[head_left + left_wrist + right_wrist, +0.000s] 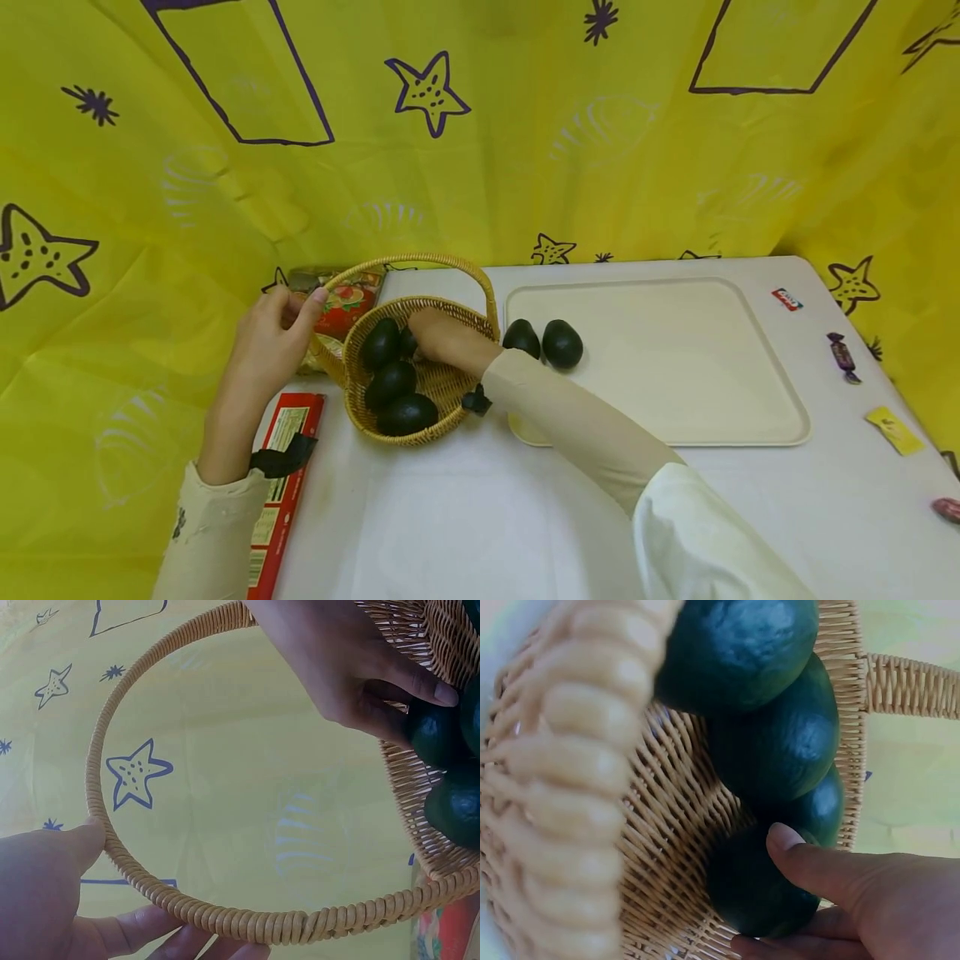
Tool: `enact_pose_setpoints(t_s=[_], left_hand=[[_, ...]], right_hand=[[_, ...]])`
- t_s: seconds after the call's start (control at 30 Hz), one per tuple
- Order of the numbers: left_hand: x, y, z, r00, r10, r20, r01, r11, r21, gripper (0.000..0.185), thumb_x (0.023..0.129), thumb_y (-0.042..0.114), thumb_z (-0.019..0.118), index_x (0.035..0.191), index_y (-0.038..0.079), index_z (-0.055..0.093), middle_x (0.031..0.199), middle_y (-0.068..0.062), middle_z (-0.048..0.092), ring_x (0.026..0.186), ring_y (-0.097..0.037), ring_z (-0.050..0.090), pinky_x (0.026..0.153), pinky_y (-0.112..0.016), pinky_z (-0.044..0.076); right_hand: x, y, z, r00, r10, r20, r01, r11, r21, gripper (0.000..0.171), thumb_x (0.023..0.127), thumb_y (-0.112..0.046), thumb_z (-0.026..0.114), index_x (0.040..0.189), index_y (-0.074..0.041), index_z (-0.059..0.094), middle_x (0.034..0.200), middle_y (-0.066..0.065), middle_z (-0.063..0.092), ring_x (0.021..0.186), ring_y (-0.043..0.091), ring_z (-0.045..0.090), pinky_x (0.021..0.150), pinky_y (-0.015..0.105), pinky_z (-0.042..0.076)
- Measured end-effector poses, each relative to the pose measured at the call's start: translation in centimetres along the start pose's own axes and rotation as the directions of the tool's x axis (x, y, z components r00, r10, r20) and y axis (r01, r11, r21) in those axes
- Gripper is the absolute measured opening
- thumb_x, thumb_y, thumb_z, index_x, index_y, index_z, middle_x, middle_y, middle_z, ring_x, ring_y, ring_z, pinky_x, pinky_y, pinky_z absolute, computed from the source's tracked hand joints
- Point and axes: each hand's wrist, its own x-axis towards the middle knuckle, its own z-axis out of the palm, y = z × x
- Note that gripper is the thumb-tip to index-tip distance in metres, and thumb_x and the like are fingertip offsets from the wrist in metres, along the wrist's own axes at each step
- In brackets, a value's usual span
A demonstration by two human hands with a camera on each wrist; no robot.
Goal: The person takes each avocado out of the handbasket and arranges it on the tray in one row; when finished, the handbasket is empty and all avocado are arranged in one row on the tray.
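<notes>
If pulled up carelessly, may slip from the right hand (444,335), curled just now round one dark green avocado (761,892) at the far side of the wicker basket (408,433), thumb over the top, fingers underneath. Smooth, rounded skin; likely to roll once loose, back among the others or over the rim onto the white table (465,517). Could also knock the basket handle (420,260) on the way out, since arching right over the wrist.

Steadied by the left hand (273,333), pinching that handle on its left side between thumb and fingers; might tip the basket if tugged left during a lift.

Holds three more avocados (390,382) besides the gripped one, packed close along the left and near side.

To the right, just beside the basket, a cream tray (675,375) with two avocados (562,343) side by side at its far left corner; could be set rolling by a bump from the sleeve.

Behind the basket, a printed snack packet (347,300); on the near left, a red box (288,433) under the left forearm; on the right of the table, well apart, a few wrapped sweets (843,354).
</notes>
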Motion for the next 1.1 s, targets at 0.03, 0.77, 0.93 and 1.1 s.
enact_pose_setpoints(t_s=[0.03, 0.77, 0.93, 1.1], left_hand=[[0.0, 0.0, 0.0, 1.0, 0.001, 0.0, -0.001, 1.0, 0.0, 0.056, 0.11, 0.053, 0.047, 0.102, 0.0, 0.059, 0.105, -0.019, 0.058, 0.095, -0.034, 0.052, 0.078, -0.043, 0.038], [0.3, 0.3, 0.3, 1.0, 0.011, 0.006, -0.011, 1.0, 0.005, 0.056, 0.11, 0.054, 0.046, 0.103, -0.001, 0.059, 0.107, -0.019, 0.059, 0.097, -0.034, 0.052, 0.079, -0.043, 0.039], [0.1, 0.3, 0.2, 1.0, 0.004, -0.001, -0.004, 1.0, 0.002, 0.055, 0.11, 0.053, 0.046, 0.102, 0.0, 0.058, 0.106, -0.019, 0.058, 0.096, -0.034, 0.052, 0.078, -0.043, 0.039], [-0.1, 0.3, 0.1, 1.0, -0.011, 0.006, 0.011, 1.0, 0.005, 0.056, 0.111, 0.053, 0.045, 0.105, -0.001, 0.059, 0.109, -0.02, 0.059, 0.097, -0.034, 0.053, 0.078, -0.043, 0.04]], right_hand=[[-0.1, 0.1, 0.0, 1.0, 0.001, 0.004, -0.001, 1.0, 0.004, 0.023, 0.095, -0.013, 0.081, 0.111, 0.0, 0.069, 0.117, 0.015, 0.071, 0.094, 0.02, 0.059, 0.086, 0.031, 0.051], [-7.6, 1.9, -0.8, 0.987, -0.111, -0.118, 0.135, 0.965, 0.223, 0.069, 0.103, -0.026, 0.071, 0.155, 0.009, 0.041, 0.153, 0.023, 0.054, 0.144, 0.034, 0.052, 0.117, 0.041, 0.044], [-11.3, 2.3, -1.0, 0.97, -0.185, -0.155, 0.223, 0.931, 0.29, 0.077, 0.103, -0.026, 0.071, 0.162, 0.004, 0.032, 0.164, 0.018, 0.042, 0.151, 0.03, 0.043, 0.121, 0.04, 0.039], [-15.5, 3.7, -1.4, 0.951, -0.222, -0.217, 0.285, 0.901, 0.327, 0.077, 0.102, -0.028, 0.073, 0.163, -0.002, 0.034, 0.166, 0.014, 0.04, 0.15, 0.026, 0.046, 0.12, 0.041, 0.04]])
